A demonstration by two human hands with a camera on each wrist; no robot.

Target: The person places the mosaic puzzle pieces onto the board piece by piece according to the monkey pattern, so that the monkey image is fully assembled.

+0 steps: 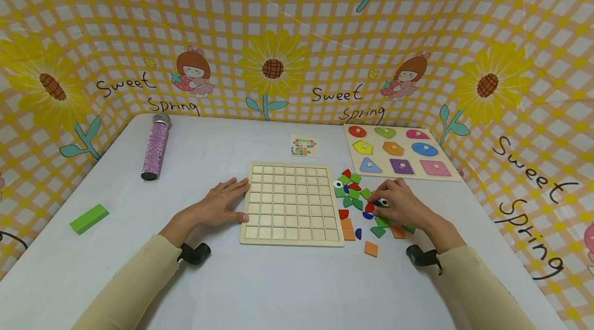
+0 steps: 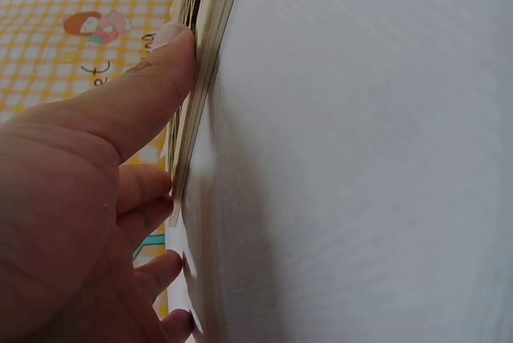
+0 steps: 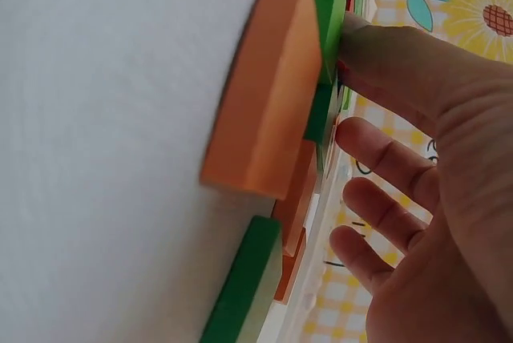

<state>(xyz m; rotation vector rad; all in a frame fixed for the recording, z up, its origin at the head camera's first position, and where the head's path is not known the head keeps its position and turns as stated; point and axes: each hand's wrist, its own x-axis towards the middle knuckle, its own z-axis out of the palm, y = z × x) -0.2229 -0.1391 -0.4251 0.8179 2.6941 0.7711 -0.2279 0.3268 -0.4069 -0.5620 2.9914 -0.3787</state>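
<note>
The white and yellow checked cloth with printed sunflowers (image 1: 325,20) filled the upper half of the frame, and the smooth white tabletop (image 1: 287,289) spread below it. In the middle lay the square, pale wooden board with a grid of shallow cells (image 1: 292,204), flat on the tabletop. It looked stiff and fairly light, probably best taken by its edges. The pale wooden puzzle board with coloured knobbed shapes (image 1: 378,148) sat at the right, further up the frame.

The left hand (image 1: 225,202) rested at the gridded board's left edge, thumb and fingers spread wide, the thumb touching the rim. The right hand (image 1: 401,203), right of centre, reached down among the small pieces. Its thumb and index finger were close together and its other fingers loosely bent and apart; whether it pinched a piece I could not tell.

The glittery pink microphone with a grey mesh head (image 1: 156,149) lay at the left, above the bright green oblong block (image 1: 89,218). The small white card with a coloured block picture (image 1: 304,146) lay above the gridded board.

Smallest were the flat red, green, blue and orange pieces (image 1: 355,194), scattered right of the gridded board. They seemed light, hard and a little slippery, easiest to pinch by their sides. One orange square piece (image 1: 371,249) lay apart, lower in the frame.
</note>
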